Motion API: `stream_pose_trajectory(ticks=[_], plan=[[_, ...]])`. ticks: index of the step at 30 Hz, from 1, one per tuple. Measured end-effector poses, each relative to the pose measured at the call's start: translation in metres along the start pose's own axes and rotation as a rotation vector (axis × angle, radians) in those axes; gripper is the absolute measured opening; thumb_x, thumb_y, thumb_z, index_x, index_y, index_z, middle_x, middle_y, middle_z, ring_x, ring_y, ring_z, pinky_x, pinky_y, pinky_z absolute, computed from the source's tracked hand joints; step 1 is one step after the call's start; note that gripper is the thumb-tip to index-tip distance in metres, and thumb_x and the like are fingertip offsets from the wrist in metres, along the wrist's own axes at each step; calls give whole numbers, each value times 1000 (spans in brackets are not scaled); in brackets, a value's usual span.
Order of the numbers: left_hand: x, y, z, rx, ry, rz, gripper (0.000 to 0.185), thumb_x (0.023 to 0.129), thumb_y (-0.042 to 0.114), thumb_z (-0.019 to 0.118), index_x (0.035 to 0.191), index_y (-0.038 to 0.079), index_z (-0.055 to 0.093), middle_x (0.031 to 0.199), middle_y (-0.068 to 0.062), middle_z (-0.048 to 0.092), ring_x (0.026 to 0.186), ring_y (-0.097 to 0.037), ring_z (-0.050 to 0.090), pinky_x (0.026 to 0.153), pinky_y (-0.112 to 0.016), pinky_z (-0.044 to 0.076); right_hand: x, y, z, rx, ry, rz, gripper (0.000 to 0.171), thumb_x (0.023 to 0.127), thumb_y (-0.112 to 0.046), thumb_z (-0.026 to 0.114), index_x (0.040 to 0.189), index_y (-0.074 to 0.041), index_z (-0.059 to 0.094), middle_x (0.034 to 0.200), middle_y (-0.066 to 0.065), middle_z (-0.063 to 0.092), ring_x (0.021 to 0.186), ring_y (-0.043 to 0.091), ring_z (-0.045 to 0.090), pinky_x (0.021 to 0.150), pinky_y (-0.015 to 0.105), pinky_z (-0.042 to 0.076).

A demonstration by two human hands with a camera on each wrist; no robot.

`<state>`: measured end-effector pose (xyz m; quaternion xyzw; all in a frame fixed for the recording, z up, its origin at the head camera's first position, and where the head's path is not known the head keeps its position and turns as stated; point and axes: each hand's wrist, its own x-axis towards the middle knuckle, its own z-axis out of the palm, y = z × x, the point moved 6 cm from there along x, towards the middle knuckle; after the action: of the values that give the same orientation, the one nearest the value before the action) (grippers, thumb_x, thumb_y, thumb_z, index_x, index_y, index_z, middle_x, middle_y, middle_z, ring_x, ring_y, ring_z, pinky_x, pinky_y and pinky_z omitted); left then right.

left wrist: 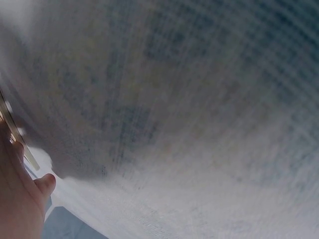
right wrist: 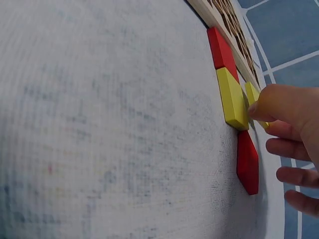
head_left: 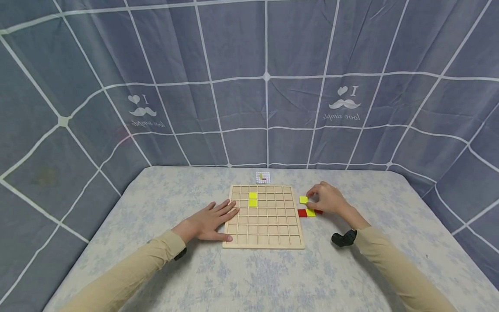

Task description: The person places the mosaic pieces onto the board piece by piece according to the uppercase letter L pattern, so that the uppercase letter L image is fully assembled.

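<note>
Tile, yellow, square, edges roughly aligned with board; right hand pinches it, left hand spread.

Head view: blue-grey curtain from 9 through 12 to 3, white grid lines; mirrored moustache print at 10, second moustache print at 2; white diamond at 12; pale tablecloth at 6, blue floral pattern; right wrist view, curtain at 2, tablecloth at 9.
</note>
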<state>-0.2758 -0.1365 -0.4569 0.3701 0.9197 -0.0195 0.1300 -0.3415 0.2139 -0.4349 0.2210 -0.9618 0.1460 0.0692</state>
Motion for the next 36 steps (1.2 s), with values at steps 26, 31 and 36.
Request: stream_pose_trajectory(ticks=[26, 31, 36], plan=[[-3, 1, -3, -25, 6, 12, 88, 90, 69, 44, 157, 21, 12, 164, -5, 4, 151, -26, 5, 119, -56, 14, 11, -60, -3, 101, 65, -78, 27, 75, -33, 79, 90, -11, 76, 85, 0, 71, 81, 17, 60, 68, 33, 51], [-2, 0, -1, -25, 2, 0, 89, 90, 69, 43, 157, 22, 10, 164, -3, 3, 151, -25, 3, 119, -55, 14, 18, -74, 6, 150, 54, -120, 24, 77, -30, 78, 92, -12, 76, 86, 0, 71, 82, 16, 62, 68, 31, 52], [-2, 1, -1, -29, -3, -4, 88, 89, 70, 43, 157, 24, 9, 164, -1, 2, 151, -23, 2, 120, -55, 13, 25, -90, 16, 163, 38, -138, 21, 77, -28, 77, 92, -14, 76, 87, -2, 71, 83, 14, 61, 70, 30, 51]])
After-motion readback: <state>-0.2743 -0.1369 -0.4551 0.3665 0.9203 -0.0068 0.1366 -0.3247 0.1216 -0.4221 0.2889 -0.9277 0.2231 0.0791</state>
